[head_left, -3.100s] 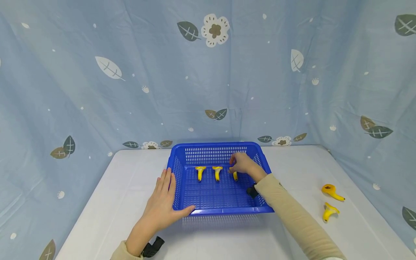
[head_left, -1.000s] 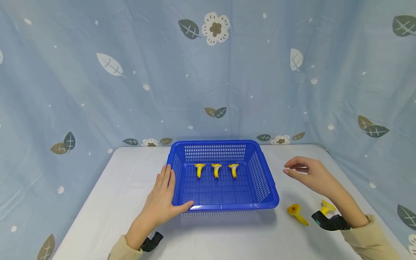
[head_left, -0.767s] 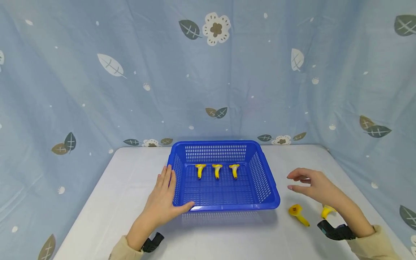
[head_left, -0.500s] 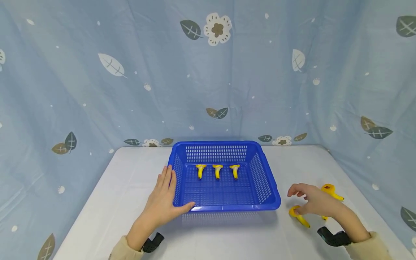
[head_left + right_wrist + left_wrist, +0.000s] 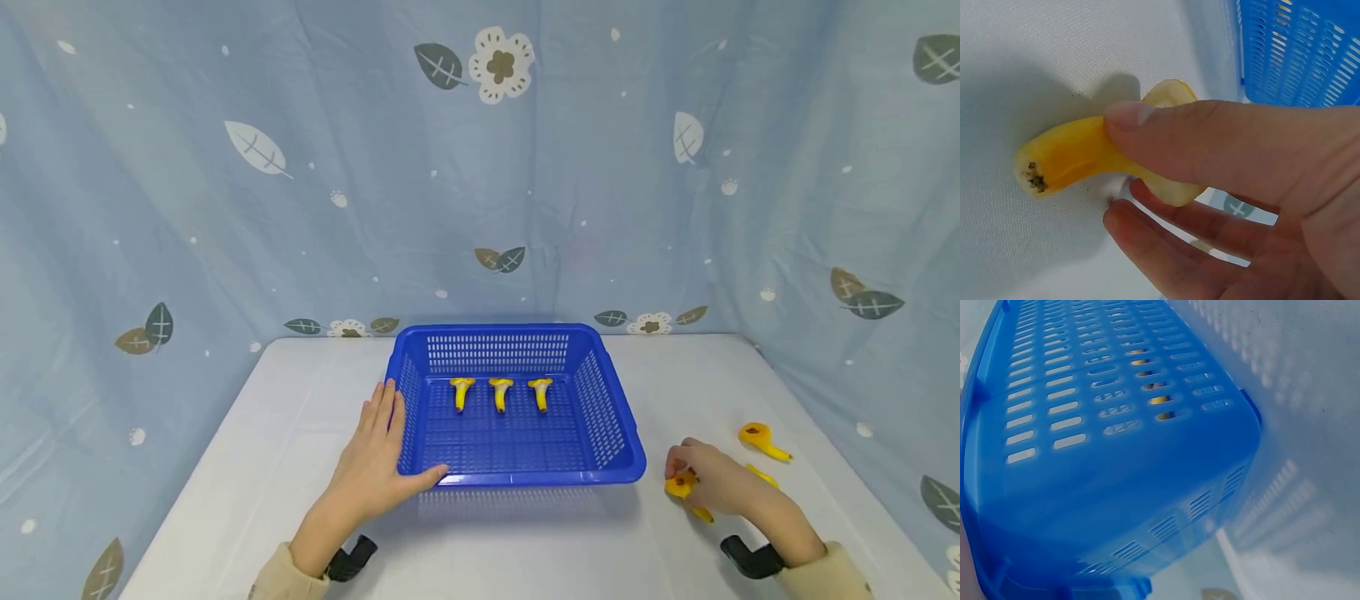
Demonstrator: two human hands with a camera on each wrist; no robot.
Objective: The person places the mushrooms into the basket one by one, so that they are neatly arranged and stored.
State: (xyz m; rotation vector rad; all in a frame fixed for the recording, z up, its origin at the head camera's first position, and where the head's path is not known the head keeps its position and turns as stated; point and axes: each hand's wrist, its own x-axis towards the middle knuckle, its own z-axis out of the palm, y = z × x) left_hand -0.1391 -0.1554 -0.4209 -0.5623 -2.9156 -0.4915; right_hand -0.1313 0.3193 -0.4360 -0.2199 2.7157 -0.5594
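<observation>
My left hand (image 5: 371, 458) lies with straight fingers along the left rim of the blue plastic basket (image 5: 525, 479), its thumb on the front rim. In the basket three yellow trumpet-shaped mushrooms lie in a row: a left one (image 5: 461, 396), a middle one (image 5: 500, 396) and a right one (image 5: 541, 396). Right of the basket, my right hand (image 5: 716, 479) pinches another yellow mushroom (image 5: 1072, 156) on the table. In the right wrist view the thumb presses across its stem near the flared cap, with curled fingers on the far side. The fingers' contact is partly hidden.
Two more mushrooms lie on the white table (image 5: 315, 400) to the right: one whole (image 5: 763, 440), the other (image 5: 762, 475) mostly behind my right hand. A blue patterned curtain (image 5: 360, 167) hangs behind the table. Through the basket's slots (image 5: 1160, 400), bits of yellow show.
My right hand has left the basket's third mushroom and moved right, then down onto the nearest table mushroom, its fingers closing around the cap. My left hand stays on the rim.
</observation>
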